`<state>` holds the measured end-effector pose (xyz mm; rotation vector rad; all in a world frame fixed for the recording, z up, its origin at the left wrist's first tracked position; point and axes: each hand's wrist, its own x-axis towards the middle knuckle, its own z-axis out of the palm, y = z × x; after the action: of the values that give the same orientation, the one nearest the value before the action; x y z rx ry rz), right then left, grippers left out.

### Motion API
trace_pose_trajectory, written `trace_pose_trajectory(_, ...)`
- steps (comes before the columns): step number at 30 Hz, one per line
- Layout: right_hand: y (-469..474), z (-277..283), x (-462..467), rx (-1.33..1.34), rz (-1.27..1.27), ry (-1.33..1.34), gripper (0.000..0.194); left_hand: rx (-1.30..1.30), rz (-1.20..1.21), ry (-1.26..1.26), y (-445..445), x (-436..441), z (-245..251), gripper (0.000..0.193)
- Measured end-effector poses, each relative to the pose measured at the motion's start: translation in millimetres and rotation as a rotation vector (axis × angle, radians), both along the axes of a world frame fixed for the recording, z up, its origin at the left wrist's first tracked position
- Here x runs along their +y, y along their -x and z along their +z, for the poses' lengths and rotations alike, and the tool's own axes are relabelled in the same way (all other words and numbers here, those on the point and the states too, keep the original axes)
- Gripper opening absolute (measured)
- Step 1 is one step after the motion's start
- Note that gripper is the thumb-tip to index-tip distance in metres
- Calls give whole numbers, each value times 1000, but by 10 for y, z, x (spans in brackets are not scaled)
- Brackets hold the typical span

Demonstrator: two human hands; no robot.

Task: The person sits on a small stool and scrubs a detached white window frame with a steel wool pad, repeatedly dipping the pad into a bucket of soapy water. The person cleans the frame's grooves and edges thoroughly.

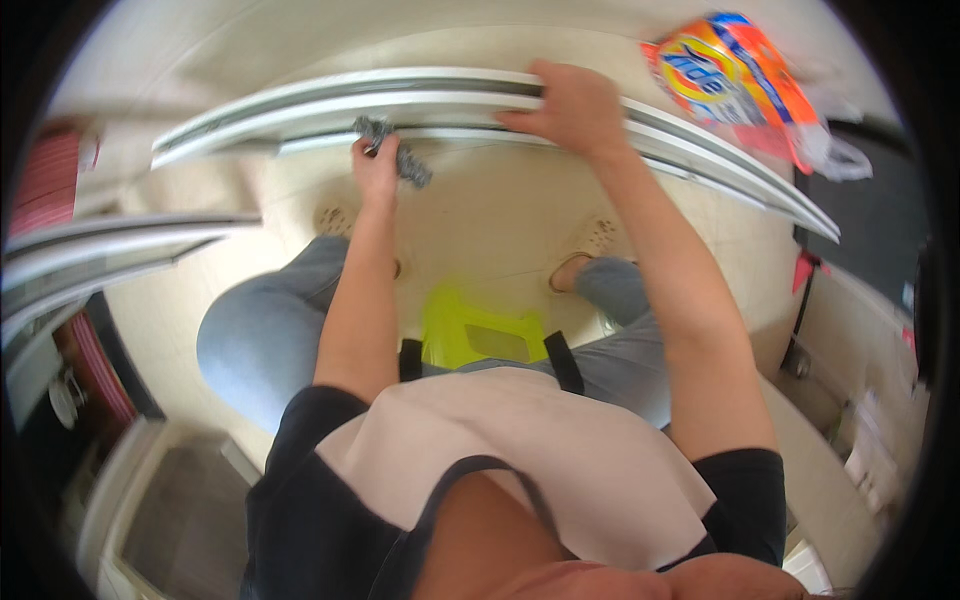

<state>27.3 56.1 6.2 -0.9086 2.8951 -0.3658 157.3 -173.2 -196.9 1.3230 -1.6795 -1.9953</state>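
Observation:
In front of me a white-framed panel (442,105), perhaps a window or sliding door, stands on edge across the floor. My right hand (581,109) grips its upper rail right of the middle, fingers over the far side and thumb on the near side. My left hand (376,165) pinches a crumpled grey cloth or scrubbing pad (411,166) close to the panel's near face. Whether the pad touches the panel is hard to tell. Between my thighs shows the lime-green plastic stool (442,330) under me.
An orange Tide detergent bag (739,75) lies on the pale floor beyond the panel's right end. Another white-framed panel (127,232) juts in at the left. A framed dark panel (180,517) is behind me at lower left. My shoes (596,240) rest near the panel.

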Motion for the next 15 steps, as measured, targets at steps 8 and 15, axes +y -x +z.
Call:
trace_pose_trajectory(8,-23,-102,-3,61,12,136,54,220,-849,1036,-265,513,1799,51)
trace_pose_trajectory(15,-65,-89,107,67,-11,157,50,444,-1086,1470,149,136,2387,61)
